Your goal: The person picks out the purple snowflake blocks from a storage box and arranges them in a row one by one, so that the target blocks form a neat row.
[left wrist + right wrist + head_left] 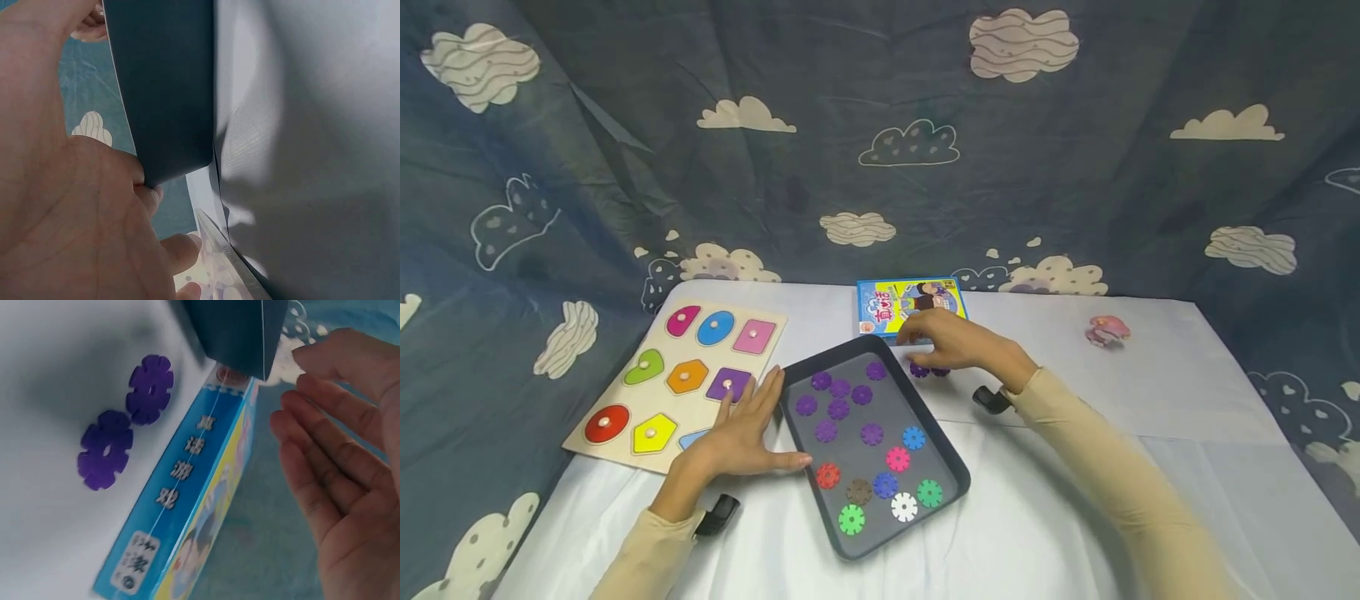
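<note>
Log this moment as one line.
left hand: touching tray side; right hand: empty, near game box; two purple discs: on cloth, outside tray; tray: mixed-colour discs

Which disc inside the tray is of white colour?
The white disc between the light green one and the darker green one; no other in the tray is white.
</note>
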{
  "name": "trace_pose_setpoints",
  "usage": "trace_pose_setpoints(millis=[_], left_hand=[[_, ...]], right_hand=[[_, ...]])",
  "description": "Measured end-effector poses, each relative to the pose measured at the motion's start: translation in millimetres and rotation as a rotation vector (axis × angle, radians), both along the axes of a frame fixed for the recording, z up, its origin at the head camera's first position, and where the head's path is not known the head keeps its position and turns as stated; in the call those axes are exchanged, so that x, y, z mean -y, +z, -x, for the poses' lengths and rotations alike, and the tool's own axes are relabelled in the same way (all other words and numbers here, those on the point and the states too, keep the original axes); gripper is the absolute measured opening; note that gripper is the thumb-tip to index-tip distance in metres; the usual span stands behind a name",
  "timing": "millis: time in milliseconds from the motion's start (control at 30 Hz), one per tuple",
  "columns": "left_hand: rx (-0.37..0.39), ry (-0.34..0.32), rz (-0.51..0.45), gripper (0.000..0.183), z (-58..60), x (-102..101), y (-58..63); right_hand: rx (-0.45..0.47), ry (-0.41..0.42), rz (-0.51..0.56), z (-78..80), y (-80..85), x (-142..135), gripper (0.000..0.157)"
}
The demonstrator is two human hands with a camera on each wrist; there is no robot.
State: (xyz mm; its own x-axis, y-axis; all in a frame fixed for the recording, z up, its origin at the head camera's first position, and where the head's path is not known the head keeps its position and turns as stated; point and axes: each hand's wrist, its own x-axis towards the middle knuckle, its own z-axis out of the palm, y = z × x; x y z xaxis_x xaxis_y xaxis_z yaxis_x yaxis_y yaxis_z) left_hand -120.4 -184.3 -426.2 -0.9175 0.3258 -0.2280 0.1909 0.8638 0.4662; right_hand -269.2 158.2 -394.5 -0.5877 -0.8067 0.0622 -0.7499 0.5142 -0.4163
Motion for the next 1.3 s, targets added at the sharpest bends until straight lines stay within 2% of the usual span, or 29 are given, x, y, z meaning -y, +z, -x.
trace_pose_setpoints(millis=[200,467,800,1300], left_hand=[[-0.005,0.001,0.007,0.134,0.3,3,3.2],[-0.011,0.009,0.006,0.134,1.3,4,3.2],[-0.01,0.006,-0.007,0.135,1.6,4,-0.4],[-0.002,0.003,-0.003,0.135,2.5,3,-3.6]], right_hand=[[-0.027,0.105,-0.087,6.5,7.1,26,0.025],[-0.057,0.214,-0.171,15.1,2.0,52,0.022],[-0.011,0.233,-0.323,20.7,-1.4,68,0.032],[-0.011,0.236,-0.396,19.8,-13.0,73,0.034]])
